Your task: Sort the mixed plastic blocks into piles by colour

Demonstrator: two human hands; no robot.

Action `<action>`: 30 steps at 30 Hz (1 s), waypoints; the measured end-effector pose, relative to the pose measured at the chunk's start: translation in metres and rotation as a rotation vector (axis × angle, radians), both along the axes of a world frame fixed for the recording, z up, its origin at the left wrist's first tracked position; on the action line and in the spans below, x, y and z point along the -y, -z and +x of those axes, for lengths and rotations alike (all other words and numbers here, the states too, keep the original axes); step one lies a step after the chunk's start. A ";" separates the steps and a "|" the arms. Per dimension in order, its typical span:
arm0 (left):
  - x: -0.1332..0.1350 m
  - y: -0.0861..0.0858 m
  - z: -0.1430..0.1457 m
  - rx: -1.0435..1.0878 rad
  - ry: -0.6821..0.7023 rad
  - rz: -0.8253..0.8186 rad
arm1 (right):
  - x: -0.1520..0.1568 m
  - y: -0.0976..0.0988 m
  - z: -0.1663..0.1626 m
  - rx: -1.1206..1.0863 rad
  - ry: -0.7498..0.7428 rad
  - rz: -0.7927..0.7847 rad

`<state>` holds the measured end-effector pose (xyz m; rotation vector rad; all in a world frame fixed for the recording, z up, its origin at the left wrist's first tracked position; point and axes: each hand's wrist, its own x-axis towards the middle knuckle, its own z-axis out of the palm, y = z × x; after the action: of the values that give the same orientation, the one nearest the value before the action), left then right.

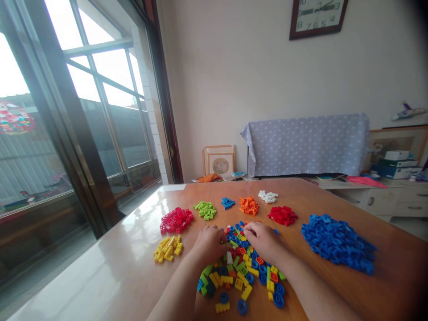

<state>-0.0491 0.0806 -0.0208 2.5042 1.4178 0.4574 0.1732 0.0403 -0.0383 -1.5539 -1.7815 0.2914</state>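
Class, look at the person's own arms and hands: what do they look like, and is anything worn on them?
The left hand and right hand are ungloved. The left forearm and right forearm show no sleeves, watch or bracelet. Some fingers are hidden, so rings cannot be ruled out.

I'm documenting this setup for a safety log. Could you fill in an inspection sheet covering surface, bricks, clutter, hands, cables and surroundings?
Surface: glossy wooden table, glare at left.
Bricks: mixed pile between the forearms; beyond and beside it, yellow heap, pinkish-red heap, lime heap, small blue heap, orange heap, white heap, red heap, large blue heap.
Clutter: boxes and pink cloth on the cabinet behind.
Hands: left hand and right hand at the mixed pile; grips unclear.
Cables: nothing seen.
Surroundings: large window left, wall clock, dotted cloth behind.
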 end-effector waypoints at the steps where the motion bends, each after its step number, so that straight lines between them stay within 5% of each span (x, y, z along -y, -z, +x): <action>1: 0.000 0.000 0.000 0.021 -0.009 0.000 | 0.000 0.000 0.000 -0.001 -0.001 -0.003; 7: -0.013 0.004 -0.004 0.305 -0.238 -0.064 | 0.002 -0.002 0.001 -0.015 0.023 -0.006; 14: -0.040 0.023 -0.015 1.133 -0.437 -0.367 | 0.000 -0.001 0.001 -0.025 0.020 0.020; 18: -0.046 0.028 -0.018 1.370 -0.476 -0.526 | 0.005 -0.007 0.001 -0.024 0.033 0.009; 25: -0.054 0.038 -0.016 1.428 -0.486 -0.515 | 0.007 -0.011 0.001 -0.027 0.034 -0.002; 30: -0.063 0.046 -0.018 1.158 -0.483 -0.316 | 0.009 -0.013 0.000 -0.022 0.038 -0.012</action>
<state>-0.0671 0.1434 -0.0664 1.1705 1.3387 1.3390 0.1728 0.0318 -0.0253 -1.5850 -1.7346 0.3004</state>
